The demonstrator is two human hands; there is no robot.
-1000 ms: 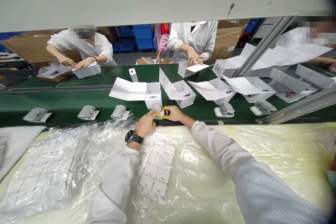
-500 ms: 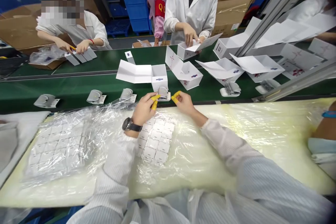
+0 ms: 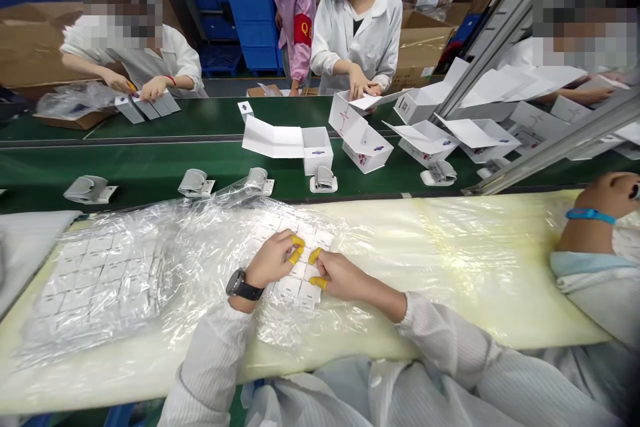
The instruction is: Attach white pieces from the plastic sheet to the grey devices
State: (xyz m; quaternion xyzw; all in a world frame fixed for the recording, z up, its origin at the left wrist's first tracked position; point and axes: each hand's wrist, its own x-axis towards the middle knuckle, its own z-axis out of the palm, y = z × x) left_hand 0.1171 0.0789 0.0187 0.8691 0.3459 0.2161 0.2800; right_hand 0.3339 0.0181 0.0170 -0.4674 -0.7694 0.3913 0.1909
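Rows of small white square pieces [image 3: 289,288] lie on clear plastic sheeting in front of me. My left hand [image 3: 274,259], with a dark watch at the wrist, is over these pieces. Its yellow-covered thumb and fingertip are drawn close together, and whatever may be between them is too small to make out. Just to its right, my right hand [image 3: 343,275] reaches over the same pieces. Its yellow-covered thumb and forefinger are apart, with nothing visible between them. A folded grey cuff on a white base [image 3: 324,179] rests on the green belt beyond my hands.
More grey cuffs [image 3: 195,183] line the green belt [image 3: 150,161]. Open white boxes [image 3: 317,147] stand behind them. Another stack of white pieces [image 3: 100,267] lies under plastic at left. Co-workers handle boxes across the belt; a neighbour's arm [image 3: 580,240] is at right. A metal post [image 3: 550,140] slants across.
Both my hands have come back from the grey cuff on the belt to the white pieces. The cuff stays on the belt, and the neighbour's arm reaches further into view.
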